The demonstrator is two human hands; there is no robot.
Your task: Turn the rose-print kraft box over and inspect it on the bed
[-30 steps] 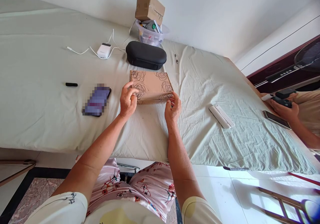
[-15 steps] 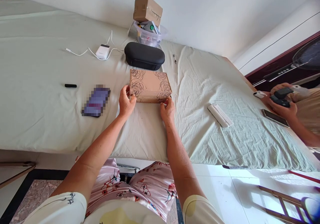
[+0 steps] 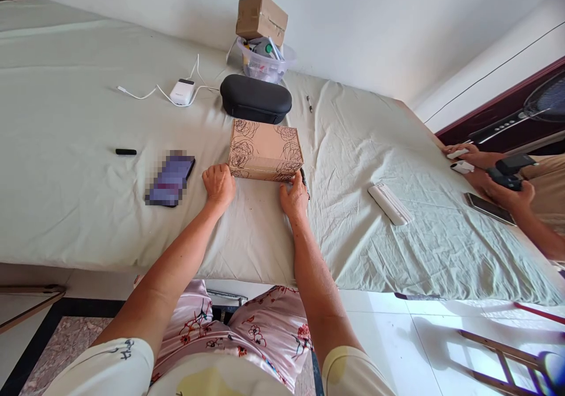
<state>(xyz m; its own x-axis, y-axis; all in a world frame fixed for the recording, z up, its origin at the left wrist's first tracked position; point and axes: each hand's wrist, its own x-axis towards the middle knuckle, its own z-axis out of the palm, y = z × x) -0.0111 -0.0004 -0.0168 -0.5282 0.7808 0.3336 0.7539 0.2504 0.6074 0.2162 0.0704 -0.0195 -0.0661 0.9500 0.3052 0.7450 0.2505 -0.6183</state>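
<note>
A brown cardboard box with black scribbled rose-like swirls near its corners lies closed on the cloth in front of me. My left hand is curled into a fist by the box's front left corner, knuckles up; I make out nothing in it. At the front right corner is my right hand, its thumb and fingertips close to the box's front edge. A black marker shows along the outer side of that hand, apparently held in its fingers, which partly hide it.
Behind the box sit a black case and a plastic basket under another carton. Leftward are a phone, a small black stick and a white power bank with cable. A white pouch-like item and another person's hands are rightward.
My left hand has let go of the box's left side and closed into a fist slightly to the left. The marker now shows beside my right hand. The box has shifted slightly.
</note>
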